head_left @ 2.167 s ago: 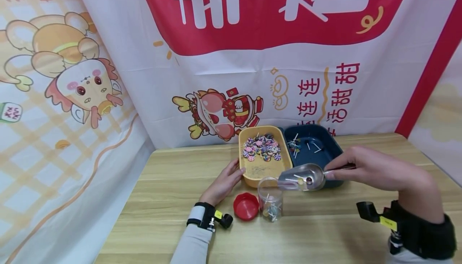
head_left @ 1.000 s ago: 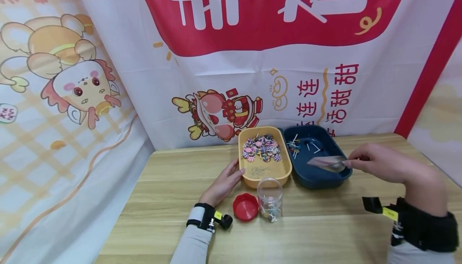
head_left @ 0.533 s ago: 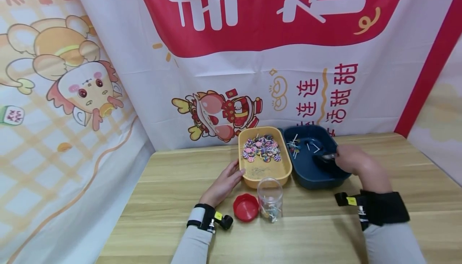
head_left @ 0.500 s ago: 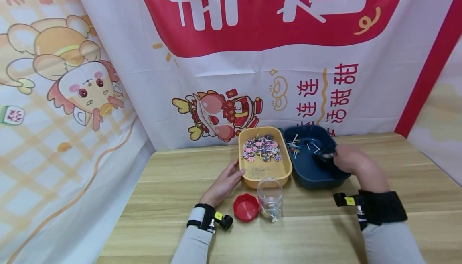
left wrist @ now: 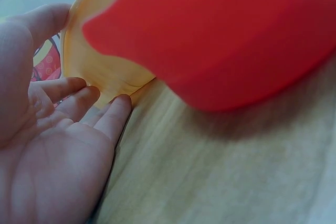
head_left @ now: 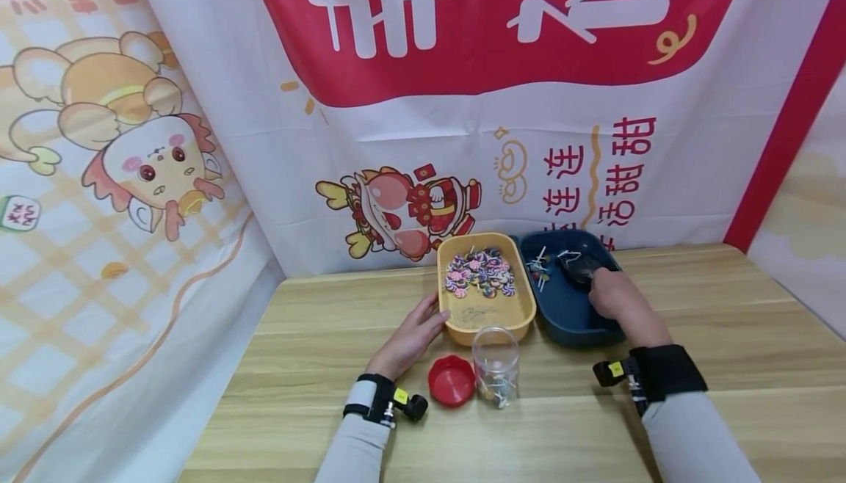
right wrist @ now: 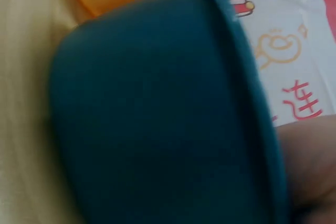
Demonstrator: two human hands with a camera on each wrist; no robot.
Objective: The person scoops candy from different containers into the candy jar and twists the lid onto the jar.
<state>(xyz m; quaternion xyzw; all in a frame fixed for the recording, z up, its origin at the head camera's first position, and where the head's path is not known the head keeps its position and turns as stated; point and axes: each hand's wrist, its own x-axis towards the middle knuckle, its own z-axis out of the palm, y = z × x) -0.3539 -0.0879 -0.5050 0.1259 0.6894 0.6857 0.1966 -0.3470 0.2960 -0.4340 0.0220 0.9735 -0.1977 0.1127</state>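
Observation:
In the head view my left hand [head_left: 408, 338] rests its fingertips against the left wall of the yellow bin [head_left: 485, 314], which holds colourful swirl lollipops [head_left: 481, 271]. The left wrist view shows the fingers of that hand [left wrist: 63, 124] mostly extended, touching the bin's outside. My right hand [head_left: 617, 296] grips the handle of a metal scoop [head_left: 579, 270] low inside the dark blue bin [head_left: 568, 325]. White-stick lollipops [head_left: 540, 270] lie at that bin's left side, and more sticks lie at the scoop's mouth. In the right wrist view the blue bin's wall hides the scoop.
A clear plastic jar [head_left: 496, 369] stands in front of the yellow bin, with some lollipops at its bottom. Left of it lies a red scalloped lid [head_left: 452, 381]. Both bins stand at the back of the wooden table [head_left: 317, 365], before a printed cloth [head_left: 396, 131].
My right hand first tips the scoop over the jar, then brings it back into the blue bin. It now pushes the scoop farther back toward the sticks. My left hand stays put.

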